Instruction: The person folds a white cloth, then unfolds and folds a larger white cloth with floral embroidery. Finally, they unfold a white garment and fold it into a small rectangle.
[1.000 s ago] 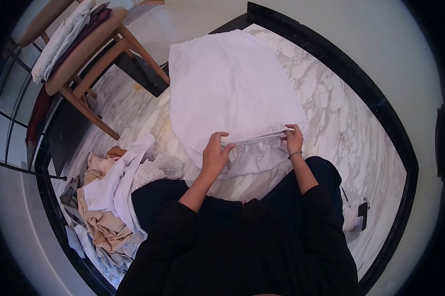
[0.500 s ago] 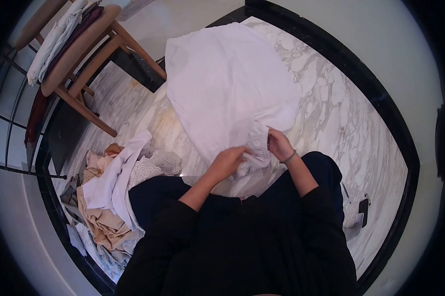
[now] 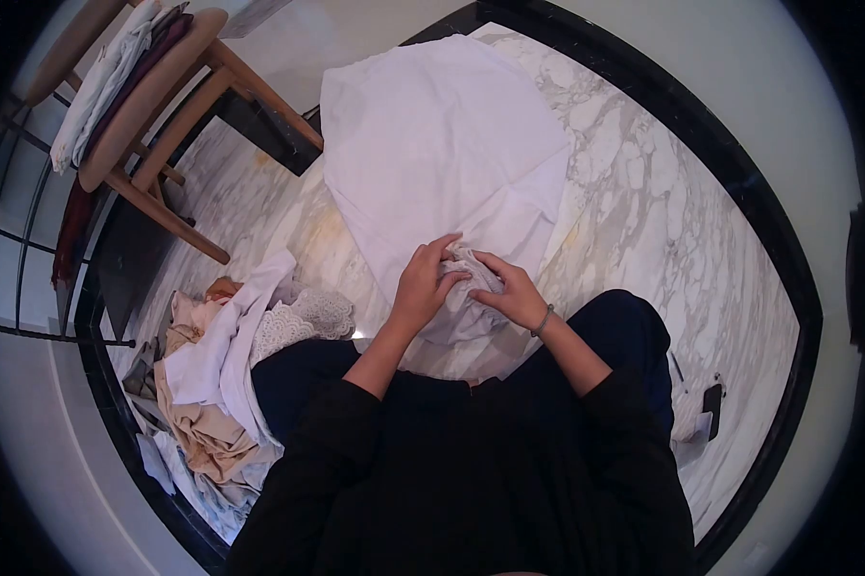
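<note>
A large white garment (image 3: pixel 442 144) lies spread over the marble floor in front of me, its far part flat and its near end bunched up. My left hand (image 3: pixel 425 286) has its fingers curled round the left side of that gathered end. From the right, my right hand (image 3: pixel 511 291) pinches the same bunch between thumb and fingers, a bracelet on its wrist. The two hands are close together, just beyond my lap. Folds between them hide part of the fingertips, and the garment's exact kind does not show.
A heap of clothes (image 3: pixel 207 384), white, tan and lace, sits beside my left knee. At the upper left is a wooden chair (image 3: pixel 168 106) with folded clothes (image 3: pixel 116 82) on its seat, near a black wire rack (image 3: pixel 29 230). A phone (image 3: pixel 710 411) lies right of my knee.
Both hands have come closer together and slightly away from me. The right hand has moved left onto the bunched cloth, and the garment's near end is gathered more tightly.
</note>
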The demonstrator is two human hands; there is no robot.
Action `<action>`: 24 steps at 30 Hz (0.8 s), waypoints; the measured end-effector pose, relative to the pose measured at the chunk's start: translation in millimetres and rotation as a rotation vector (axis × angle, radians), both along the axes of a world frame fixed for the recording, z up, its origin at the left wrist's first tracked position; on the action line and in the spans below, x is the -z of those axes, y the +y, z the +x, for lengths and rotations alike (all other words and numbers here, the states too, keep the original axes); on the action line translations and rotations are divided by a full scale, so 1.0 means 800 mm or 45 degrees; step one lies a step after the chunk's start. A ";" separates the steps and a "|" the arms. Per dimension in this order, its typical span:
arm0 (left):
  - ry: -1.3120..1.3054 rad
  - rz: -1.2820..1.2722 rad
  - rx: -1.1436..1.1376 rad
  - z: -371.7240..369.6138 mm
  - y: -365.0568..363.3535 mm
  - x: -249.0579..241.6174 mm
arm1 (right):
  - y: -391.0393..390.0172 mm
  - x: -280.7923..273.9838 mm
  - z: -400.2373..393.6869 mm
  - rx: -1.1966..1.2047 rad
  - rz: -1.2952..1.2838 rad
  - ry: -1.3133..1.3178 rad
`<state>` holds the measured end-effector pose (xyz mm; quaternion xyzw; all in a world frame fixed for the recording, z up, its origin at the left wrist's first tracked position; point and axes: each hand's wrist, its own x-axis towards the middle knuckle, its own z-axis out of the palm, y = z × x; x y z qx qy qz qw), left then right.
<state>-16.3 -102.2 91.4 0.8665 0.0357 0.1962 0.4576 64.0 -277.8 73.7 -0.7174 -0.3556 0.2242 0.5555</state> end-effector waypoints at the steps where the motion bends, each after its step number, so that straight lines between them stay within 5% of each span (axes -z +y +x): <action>1: 0.047 -0.014 -0.017 -0.001 0.001 -0.003 | -0.001 0.002 0.003 -0.023 -0.019 -0.018; 4: 0.014 0.226 0.095 0.002 0.010 0.005 | -0.002 0.003 0.011 -0.049 -0.066 -0.046; 13: -0.181 0.210 0.104 0.005 0.004 0.009 | 0.015 -0.008 -0.012 0.088 -0.291 -0.386; 24: 0.122 0.111 0.118 -0.001 0.003 0.024 | 0.006 0.027 -0.001 -0.085 -0.431 -0.315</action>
